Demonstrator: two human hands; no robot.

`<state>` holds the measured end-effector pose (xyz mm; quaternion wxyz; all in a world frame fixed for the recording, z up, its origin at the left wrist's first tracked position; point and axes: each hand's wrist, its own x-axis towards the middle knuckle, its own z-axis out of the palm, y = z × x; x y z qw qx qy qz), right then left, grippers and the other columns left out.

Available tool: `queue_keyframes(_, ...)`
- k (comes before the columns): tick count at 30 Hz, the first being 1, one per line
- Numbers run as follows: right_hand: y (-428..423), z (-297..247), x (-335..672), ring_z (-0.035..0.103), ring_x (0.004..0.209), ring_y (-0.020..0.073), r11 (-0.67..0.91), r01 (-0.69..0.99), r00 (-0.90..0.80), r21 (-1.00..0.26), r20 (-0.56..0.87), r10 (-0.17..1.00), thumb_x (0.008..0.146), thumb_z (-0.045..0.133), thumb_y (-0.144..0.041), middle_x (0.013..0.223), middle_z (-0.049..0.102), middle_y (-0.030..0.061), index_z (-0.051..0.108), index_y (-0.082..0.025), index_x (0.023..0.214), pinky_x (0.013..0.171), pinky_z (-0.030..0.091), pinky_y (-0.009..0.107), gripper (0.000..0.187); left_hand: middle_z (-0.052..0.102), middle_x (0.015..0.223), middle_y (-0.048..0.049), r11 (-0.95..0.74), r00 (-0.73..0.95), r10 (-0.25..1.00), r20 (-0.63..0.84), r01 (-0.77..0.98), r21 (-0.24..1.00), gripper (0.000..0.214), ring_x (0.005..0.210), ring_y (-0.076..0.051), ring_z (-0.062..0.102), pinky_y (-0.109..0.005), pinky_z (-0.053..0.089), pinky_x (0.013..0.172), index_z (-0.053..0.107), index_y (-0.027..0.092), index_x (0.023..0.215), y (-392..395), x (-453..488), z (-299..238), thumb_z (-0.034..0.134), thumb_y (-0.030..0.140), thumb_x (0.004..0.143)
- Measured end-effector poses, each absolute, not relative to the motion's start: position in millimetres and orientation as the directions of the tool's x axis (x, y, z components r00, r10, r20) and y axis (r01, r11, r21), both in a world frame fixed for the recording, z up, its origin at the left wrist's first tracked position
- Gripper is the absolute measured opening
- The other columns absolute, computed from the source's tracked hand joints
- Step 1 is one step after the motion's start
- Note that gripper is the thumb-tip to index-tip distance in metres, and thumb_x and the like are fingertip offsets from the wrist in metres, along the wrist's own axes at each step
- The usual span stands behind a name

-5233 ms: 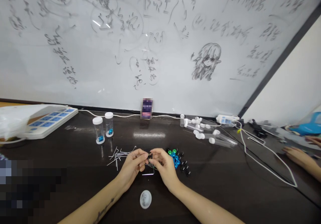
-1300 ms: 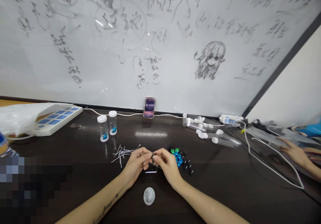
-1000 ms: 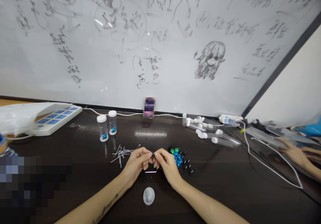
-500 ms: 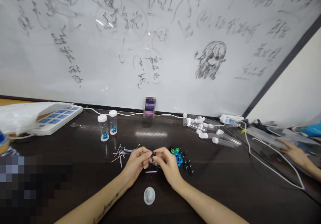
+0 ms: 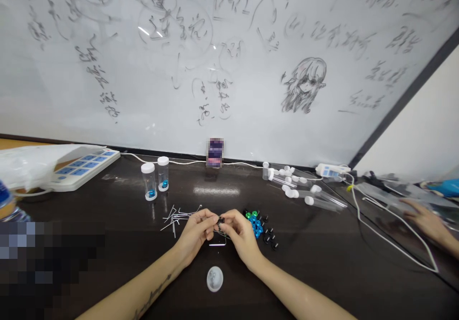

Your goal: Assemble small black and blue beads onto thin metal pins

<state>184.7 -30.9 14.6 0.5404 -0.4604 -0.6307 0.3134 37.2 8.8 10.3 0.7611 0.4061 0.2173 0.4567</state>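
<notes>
Both hands meet over the middle of the dark table, fingertips closed around a small black part (image 5: 221, 220) whose exact kind is too small to make out. My left hand (image 5: 196, 232) pinches it from one side, my right hand (image 5: 239, 234) from the other. Beneath the fingers lies an L-shaped hex key (image 5: 217, 244). More hex keys (image 5: 175, 218) are scattered left of my left hand. Close to my right hand sit small blue metal parts (image 5: 256, 226), green ones (image 5: 254, 214) and black ones with metal studs (image 5: 269, 237). A small whitish round dish (image 5: 214, 279) stands nearer me.
Two clear capped tubes (image 5: 149, 182) with blue parts inside stand back left, near a power strip (image 5: 86, 167). Clear tubes with white caps (image 5: 290, 192) lie back right. A phone-like object (image 5: 215, 153) leans on the whiteboard (image 5: 251, 119). Another person's hand (image 5: 426, 220) is at far right.
My hands keep nearly the same pinch on the small black part. The whole view has shifted slightly. The other person's hand at far right has moved a little.
</notes>
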Motion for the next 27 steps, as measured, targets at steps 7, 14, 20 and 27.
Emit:
queue_keyframes(7,-30.4,13.3,185.7,0.060,0.073,0.0161,0.382,0.216,0.003,-0.899,0.392,0.920,0.082,0.062,-0.029,0.082,0.060,0.0024,0.063,-0.020,0.091,0.065,0.048,0.026,0.012,0.058,0.057,0.0000,0.240,0.487,0.872,0.051,-0.515,0.823,0.016,0.046,-0.005,0.039,-0.015,0.029,0.043,0.061,0.013,0.067,9.2,37.5,10.2,0.069,0.024,0.074)
queue_keyframes(14,-31.3,13.0,184.2,0.056,0.058,0.0135,0.307,0.187,0.005,-0.933,0.314,0.949,0.086,0.057,-0.035,0.066,0.059,-0.0005,0.060,-0.018,0.088,0.054,0.044,0.024,0.018,0.058,0.058,-0.0003,0.251,0.504,0.862,0.044,-0.500,0.829,0.017,0.046,-0.005,0.039,-0.016,0.028,0.043,0.061,0.013,0.067,7.4,37.0,10.9,0.070,0.026,0.073)
queue_keyframes(20,-32.0,16.9,184.6,0.058,0.075,0.0168,0.412,0.269,0.008,-0.871,0.429,0.903,0.083,0.062,-0.029,0.085,0.059,0.0034,0.064,-0.020,0.091,0.065,0.047,0.027,0.012,0.058,0.057,-0.0004,0.243,0.476,0.879,0.036,-0.511,0.824,0.017,0.046,-0.005,0.039,-0.016,0.029,0.043,0.061,0.014,0.067,8.1,37.7,11.7,0.071,0.026,0.072)
queue_keyframes(27,-31.9,12.9,184.1,0.061,0.074,0.0179,0.365,0.230,0.037,-0.902,0.383,0.923,0.081,0.063,-0.026,0.081,0.063,0.0025,0.059,-0.021,0.094,0.068,0.048,0.028,0.015,0.056,0.055,0.0002,0.247,0.469,0.883,0.035,-0.525,0.814,0.018,0.045,-0.004,0.036,-0.015,0.029,0.042,0.062,0.014,0.066,8.9,38.5,8.3,0.073,0.028,0.070)
